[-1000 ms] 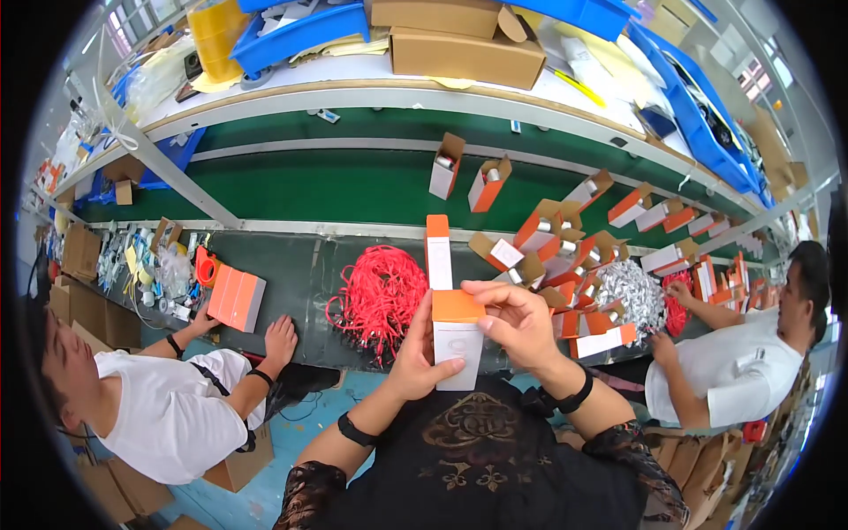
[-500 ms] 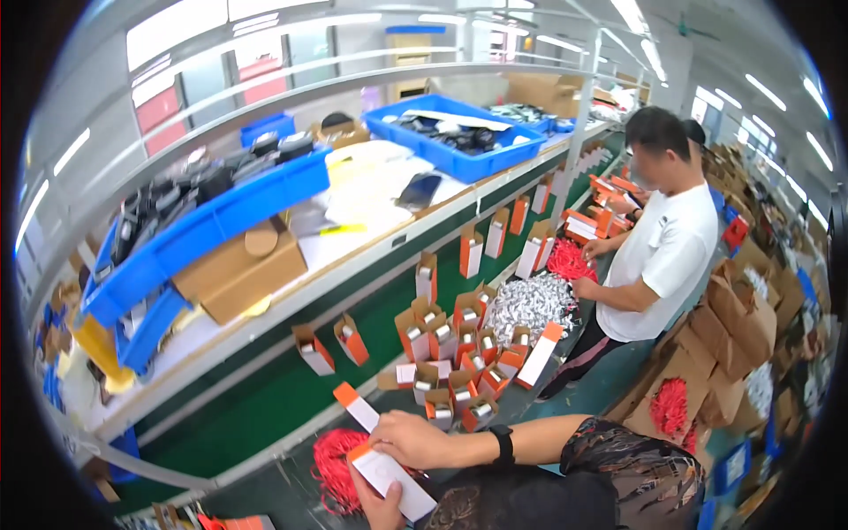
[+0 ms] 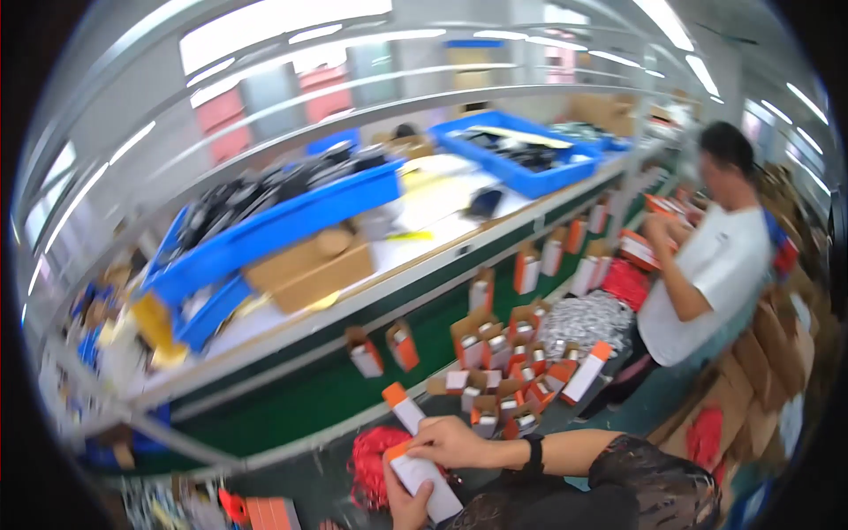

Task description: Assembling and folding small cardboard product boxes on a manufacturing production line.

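My left hand (image 3: 406, 507) is wrapped around a slim white carton with an orange end (image 3: 435, 500), held tilted close to my body. My right hand (image 3: 456, 442) is closed with its fingertips at the carton's orange end; a dark band circles that wrist. Just beyond my right hand lies a second white and orange carton (image 3: 405, 410), partly covered by the hand. A heap of red cords (image 3: 378, 452) sits beside and behind my hands. Farther right, several open cartons (image 3: 495, 353) stand upright in a cluster, with white items inside.
A pile of silvery packets (image 3: 579, 325) and more red cords (image 3: 625, 284) lie before a co-worker (image 3: 720, 256) on the right. A green conveyor belt (image 3: 305, 397) runs below a shelf holding blue trays (image 3: 291, 228). Brown cardboard (image 3: 751, 380) is stacked at right.
My view has swung left, so the scene sits farther right. Both hands stay on the carton. The co-worker's hands have risen from the red cords to an orange and white carton.
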A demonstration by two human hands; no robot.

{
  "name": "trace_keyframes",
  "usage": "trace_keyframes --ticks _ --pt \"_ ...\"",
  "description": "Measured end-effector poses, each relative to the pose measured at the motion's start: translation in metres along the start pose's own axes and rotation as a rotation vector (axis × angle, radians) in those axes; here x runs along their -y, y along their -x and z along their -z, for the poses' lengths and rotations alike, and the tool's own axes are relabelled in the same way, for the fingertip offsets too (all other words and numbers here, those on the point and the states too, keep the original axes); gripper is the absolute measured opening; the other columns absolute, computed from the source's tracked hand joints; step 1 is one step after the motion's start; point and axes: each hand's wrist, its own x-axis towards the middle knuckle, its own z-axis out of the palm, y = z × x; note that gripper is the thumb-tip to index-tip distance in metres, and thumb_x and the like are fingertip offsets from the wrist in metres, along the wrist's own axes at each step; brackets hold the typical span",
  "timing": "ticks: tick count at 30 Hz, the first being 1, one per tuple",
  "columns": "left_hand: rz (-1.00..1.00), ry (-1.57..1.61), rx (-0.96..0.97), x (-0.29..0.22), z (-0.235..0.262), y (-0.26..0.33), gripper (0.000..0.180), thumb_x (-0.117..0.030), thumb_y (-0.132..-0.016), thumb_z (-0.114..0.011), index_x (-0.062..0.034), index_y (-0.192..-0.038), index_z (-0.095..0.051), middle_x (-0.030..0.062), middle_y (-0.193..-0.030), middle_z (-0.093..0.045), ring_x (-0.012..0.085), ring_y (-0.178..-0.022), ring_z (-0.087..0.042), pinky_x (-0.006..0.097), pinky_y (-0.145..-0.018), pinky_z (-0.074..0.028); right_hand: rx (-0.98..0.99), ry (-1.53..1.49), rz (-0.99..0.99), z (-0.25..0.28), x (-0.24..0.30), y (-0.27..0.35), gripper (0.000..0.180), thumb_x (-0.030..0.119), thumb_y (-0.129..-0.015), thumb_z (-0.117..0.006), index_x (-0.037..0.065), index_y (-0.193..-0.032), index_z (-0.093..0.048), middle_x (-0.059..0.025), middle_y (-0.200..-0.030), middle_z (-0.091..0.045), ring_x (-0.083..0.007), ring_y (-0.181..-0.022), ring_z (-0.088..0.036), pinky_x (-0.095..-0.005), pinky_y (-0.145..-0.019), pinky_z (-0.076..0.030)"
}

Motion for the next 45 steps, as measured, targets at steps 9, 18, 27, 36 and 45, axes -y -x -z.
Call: trace_keyframes --ticks 9,18,27,36,45 --pt "0.093 0.054 -0.054 0.000 0.006 0.015 0.093 -0.001 -0.083 -0.073 -0.0089 -0.156 -0.015 0.0098 -0.142 -0.045 0.0216 -0.130 -0.047 0.039 -0.109 -0.039 0.238 -0.444 -0.434 -0.012 -0.003 -0.006 0.018 0.016 -0.086 -0.076 0.004 -0.099 -0.076 -0.0101 -0.075 -0.064 -0.0181 -0.066 -0.063 -0.0285 -0.062 -0.049" --pt "0.359 0.298 -0.122 0.020 0.023 0.031 0.079 -0.002 -0.086 -0.071 -0.0144 -0.151 -0.028 0.0039 -0.136 -0.049 0.0180 -0.124 -0.050 0.038 -0.104 -0.043 0.276 -0.028 -0.015 -0.036 -0.001 -0.014 0.013 0.015 -0.083 -0.078 0.004 -0.087 -0.075 -0.0078 -0.070 -0.058 -0.0166 -0.062 -0.057 -0.0317 -0.056 -0.045" --pt "0.233 0.375 -0.138 -0.007 0.026 0.026 0.079 -0.005 -0.086 -0.071 -0.0114 -0.151 -0.027 0.0062 -0.137 -0.047 0.0190 -0.128 -0.047 0.038 -0.105 -0.042 0.416 -0.487 -0.488 -0.037 0.005 -0.026 0.026 0.002 -0.087 -0.073 0.003 -0.113 -0.072 0.0033 -0.078 -0.054 -0.0037 -0.073 -0.050 -0.0210 -0.064 -0.041" --pt "0.330 0.447 -0.068 0.011 0.022 0.039 0.079 -0.005 -0.085 -0.073 -0.0112 -0.149 -0.027 0.0064 -0.133 -0.049 0.0191 -0.123 -0.051 0.037 -0.103 -0.044 0.312 -0.196 -0.100 -0.043 0.006 0.001 0.011 0.004 -0.083 -0.075 0.001 -0.094 -0.072 -0.0019 -0.081 -0.056 -0.0075 -0.067 -0.052 -0.0226 -0.061 -0.042" --pt "0.280 0.275 -0.039 0.045 0.029 0.054 0.093 -0.005 -0.082 -0.070 -0.0093 -0.156 -0.014 0.0077 -0.146 -0.038 0.0201 -0.136 -0.038 0.038 -0.113 -0.031 0.436 -0.349 -0.473 -0.039 -0.001 -0.007 0.040 0.001 -0.084 -0.074 0.004 -0.122 -0.063 -0.0008 -0.093 -0.053 -0.0053 -0.074 -0.052 -0.0216 -0.065 -0.044"
